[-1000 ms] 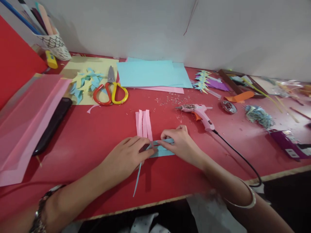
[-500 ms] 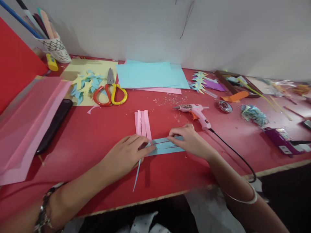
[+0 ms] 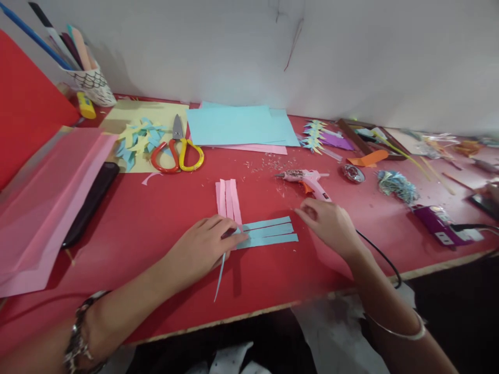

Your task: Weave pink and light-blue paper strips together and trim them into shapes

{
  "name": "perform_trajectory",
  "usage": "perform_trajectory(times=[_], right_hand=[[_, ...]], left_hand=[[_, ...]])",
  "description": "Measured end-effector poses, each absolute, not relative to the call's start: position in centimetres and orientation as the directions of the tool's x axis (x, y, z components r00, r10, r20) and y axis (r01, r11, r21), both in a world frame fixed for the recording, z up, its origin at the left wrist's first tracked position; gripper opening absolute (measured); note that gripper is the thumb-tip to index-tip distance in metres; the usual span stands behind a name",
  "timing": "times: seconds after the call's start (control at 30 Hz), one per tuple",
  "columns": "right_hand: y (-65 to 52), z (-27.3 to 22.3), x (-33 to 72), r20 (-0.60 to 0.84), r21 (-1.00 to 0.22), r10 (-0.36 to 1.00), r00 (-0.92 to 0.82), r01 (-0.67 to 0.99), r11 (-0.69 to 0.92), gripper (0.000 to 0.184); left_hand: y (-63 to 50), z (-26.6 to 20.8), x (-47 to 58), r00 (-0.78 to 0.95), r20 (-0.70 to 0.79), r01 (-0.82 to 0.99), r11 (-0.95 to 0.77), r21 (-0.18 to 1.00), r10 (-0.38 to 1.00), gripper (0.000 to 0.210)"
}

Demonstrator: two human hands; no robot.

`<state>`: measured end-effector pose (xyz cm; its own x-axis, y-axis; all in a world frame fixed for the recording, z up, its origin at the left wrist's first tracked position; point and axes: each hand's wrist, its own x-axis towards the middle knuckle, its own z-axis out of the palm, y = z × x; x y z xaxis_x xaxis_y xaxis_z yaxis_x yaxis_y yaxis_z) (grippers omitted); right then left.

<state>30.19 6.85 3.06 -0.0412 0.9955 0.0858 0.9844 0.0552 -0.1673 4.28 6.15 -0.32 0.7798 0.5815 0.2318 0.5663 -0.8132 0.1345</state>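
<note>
My left hand (image 3: 210, 239) holds down the joined ends of pink paper strips (image 3: 228, 200) and blue paper strips (image 3: 268, 231) on the tabletop. Its fingers are curled, with the thumb over the blue ends. The pink strips point away from me and the blue ones to the right, at about a right angle. A narrow blue strip (image 3: 220, 278) hangs out toward me under the left hand. Just right of the blue strips' free ends, my right hand (image 3: 329, 223) is apart from them, fingers bent together, nothing visible in them. A pink glue gun (image 3: 307, 179) lies behind it.
Scissors (image 3: 177, 148) lie beside paper scraps (image 3: 142, 140). Blue sheets (image 3: 230, 124) rest against the wall, pink sheets (image 3: 58, 208) at the left. A purple power strip (image 3: 440, 223) and tassel-like bundle (image 3: 397, 186) are on the right. Another person's hand (image 3: 494, 191) shows at the right edge.
My right hand has let go of the blue strips and moved right, uncovering their free ends. The left hand stays in place. Another person's hand has come into view at the right edge.
</note>
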Motion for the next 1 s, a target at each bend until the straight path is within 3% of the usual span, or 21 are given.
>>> perform_trajectory(times=[0.17, 0.27, 0.33, 0.4, 0.6, 0.73, 0.87, 1.0], right_hand=[[7.3, 2.9, 33.5, 0.374, -0.075, 0.916, 0.142, 0.990, -0.123, 0.024], [8.7, 2.7, 35.0, 0.260, -0.056, 0.936, 0.238, 0.971, -0.231, 0.030], [9.6, 2.4, 35.3, 0.126, -0.122, 0.967, 0.219, 0.971, -0.204, 0.030], [10.1, 2.1, 35.1, 0.088, -0.151, 0.980, 0.179, 0.975, -0.165, 0.029], [9.5, 1.0, 34.1, 0.257, -0.120, 0.948, 0.190, 0.979, -0.164, 0.021], [7.9, 1.5, 33.2, 0.270, -0.208, 0.928, 0.256, 0.957, -0.203, 0.029], [5.5, 1.5, 31.3, 0.257, -0.322, 0.948, 0.187, 0.942, -0.098, 0.036], [3.5, 0.4, 29.4, 0.318, -0.298, 0.938, 0.136, 0.954, -0.038, 0.053]], left_hand=[[6.1, -0.2, 4.4, 0.776, 0.229, 0.576, -0.808, 0.125, 0.588, 0.040], [6.1, -0.2, 4.3, 0.776, 0.215, 0.582, -0.804, 0.120, 0.593, 0.039], [6.1, -0.3, 4.3, 0.777, 0.216, 0.579, -0.806, 0.122, 0.591, 0.037], [6.1, -0.3, 4.2, 0.774, 0.224, 0.576, -0.806, 0.138, 0.592, 0.035], [6.1, 0.0, 4.0, 0.749, 0.229, 0.552, -0.777, 0.304, 0.622, 0.025], [6.2, 0.1, 3.9, 0.719, 0.247, 0.535, -0.744, 0.399, 0.650, 0.019], [6.2, 0.3, 3.9, 0.673, 0.237, 0.542, -0.685, 0.486, 0.701, 0.023], [6.1, 0.6, 3.8, 0.623, 0.216, 0.533, -0.610, 0.587, 0.752, 0.026]])
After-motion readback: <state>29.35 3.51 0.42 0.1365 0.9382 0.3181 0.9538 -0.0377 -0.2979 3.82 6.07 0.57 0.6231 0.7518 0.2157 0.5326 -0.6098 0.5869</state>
